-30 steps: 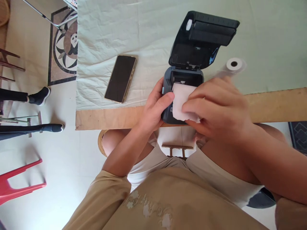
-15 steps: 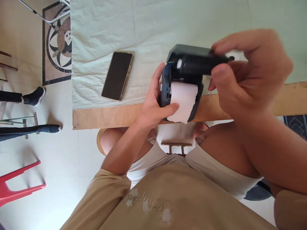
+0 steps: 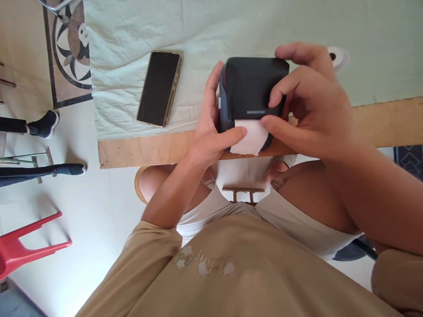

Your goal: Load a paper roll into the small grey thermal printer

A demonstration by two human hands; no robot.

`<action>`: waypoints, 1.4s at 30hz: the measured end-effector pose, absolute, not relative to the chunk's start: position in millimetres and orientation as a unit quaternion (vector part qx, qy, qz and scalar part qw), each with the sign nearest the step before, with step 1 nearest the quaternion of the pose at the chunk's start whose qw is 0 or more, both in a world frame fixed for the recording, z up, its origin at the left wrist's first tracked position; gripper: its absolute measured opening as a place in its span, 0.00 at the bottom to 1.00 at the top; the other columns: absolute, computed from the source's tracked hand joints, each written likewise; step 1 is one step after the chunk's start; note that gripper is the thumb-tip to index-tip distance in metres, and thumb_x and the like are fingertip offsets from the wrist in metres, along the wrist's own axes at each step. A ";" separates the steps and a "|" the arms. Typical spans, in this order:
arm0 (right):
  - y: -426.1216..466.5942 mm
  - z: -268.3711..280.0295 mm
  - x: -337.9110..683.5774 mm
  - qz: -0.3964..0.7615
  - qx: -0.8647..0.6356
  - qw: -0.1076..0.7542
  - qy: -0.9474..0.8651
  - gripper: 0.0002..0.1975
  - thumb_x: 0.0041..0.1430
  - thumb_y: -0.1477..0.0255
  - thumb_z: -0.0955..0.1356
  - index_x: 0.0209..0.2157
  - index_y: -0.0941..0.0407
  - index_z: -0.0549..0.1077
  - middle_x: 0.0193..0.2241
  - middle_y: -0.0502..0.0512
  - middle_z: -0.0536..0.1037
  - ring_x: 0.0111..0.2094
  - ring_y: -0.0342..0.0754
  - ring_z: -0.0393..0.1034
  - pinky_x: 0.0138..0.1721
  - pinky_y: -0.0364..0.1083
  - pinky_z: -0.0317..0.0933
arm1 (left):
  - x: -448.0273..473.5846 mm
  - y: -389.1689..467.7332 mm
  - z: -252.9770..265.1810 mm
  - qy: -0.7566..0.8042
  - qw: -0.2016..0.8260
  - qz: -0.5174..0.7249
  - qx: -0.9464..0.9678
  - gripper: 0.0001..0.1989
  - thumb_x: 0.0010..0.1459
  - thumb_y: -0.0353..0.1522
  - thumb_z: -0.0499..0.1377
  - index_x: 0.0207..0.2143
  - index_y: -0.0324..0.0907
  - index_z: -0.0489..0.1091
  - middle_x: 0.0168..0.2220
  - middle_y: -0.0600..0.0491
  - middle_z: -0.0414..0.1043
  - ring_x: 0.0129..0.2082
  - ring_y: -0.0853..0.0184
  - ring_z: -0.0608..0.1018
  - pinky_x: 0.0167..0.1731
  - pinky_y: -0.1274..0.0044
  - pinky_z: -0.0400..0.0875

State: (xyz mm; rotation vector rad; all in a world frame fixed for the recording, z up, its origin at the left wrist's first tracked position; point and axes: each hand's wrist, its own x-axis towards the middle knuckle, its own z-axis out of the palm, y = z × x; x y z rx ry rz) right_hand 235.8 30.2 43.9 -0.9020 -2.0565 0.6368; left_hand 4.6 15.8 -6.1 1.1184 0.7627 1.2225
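Observation:
A dark label printer (image 3: 256,86), marked NIIMBOT on its black lid, is held over the table's near edge. Its lid is down, and a torn-edged strip of white paper (image 3: 249,138) sticks out at the front. My left hand (image 3: 211,127) wraps round the printer's left side, thumb lying on the paper. At the right side, my right hand (image 3: 313,101) grips the lid, with fingertips on its top and right edge and the thumb at its front edge beside the paper. The inside of the printer is hidden.
A phone (image 3: 158,88) lies on the pale green cloth (image 3: 205,26), left of the printer. Behind my right hand is a white roll (image 3: 342,57). A wooden strip (image 3: 145,147) edges the table. On the floor at left stand a red plastic stool (image 3: 29,246) and another person's feet (image 3: 44,124).
The printer's lid has swung down over the paper under my right hand, which moved left and toward me. My left hand keeps its hold. The whole view has shifted slightly.

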 end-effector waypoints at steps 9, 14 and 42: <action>35.6 35.0 238.4 0.409 -0.350 0.341 -0.771 0.38 0.71 0.53 0.75 0.75 0.41 0.60 0.64 0.55 0.77 0.47 0.46 0.78 0.38 0.45 0.75 | 7.4 -1.8 11.0 0.401 0.636 0.501 0.430 0.47 0.51 0.61 0.80 0.68 0.58 0.73 0.58 0.49 0.87 0.64 0.39 0.83 0.55 0.56 0.84; 38.7 28.2 234.9 0.421 -0.331 0.360 -0.764 0.38 0.72 0.48 0.74 0.74 0.41 0.59 0.61 0.57 0.77 0.52 0.50 0.78 0.40 0.47 0.75 | 4.2 -0.5 13.1 0.395 0.638 0.499 0.433 0.46 0.54 0.60 0.78 0.70 0.57 0.72 0.61 0.48 0.86 0.62 0.41 0.85 0.52 0.58 0.85; 28.7 42.8 236.3 0.327 -0.379 0.373 -0.781 0.32 0.69 0.60 0.76 0.71 0.42 0.70 0.74 0.61 0.72 0.59 0.57 0.81 0.38 0.47 0.78 | 17.0 2.4 17.6 0.386 0.632 0.556 0.377 0.32 0.68 0.68 0.58 0.50 0.53 0.80 0.59 0.50 0.87 0.83 0.43 0.66 0.79 0.55 0.74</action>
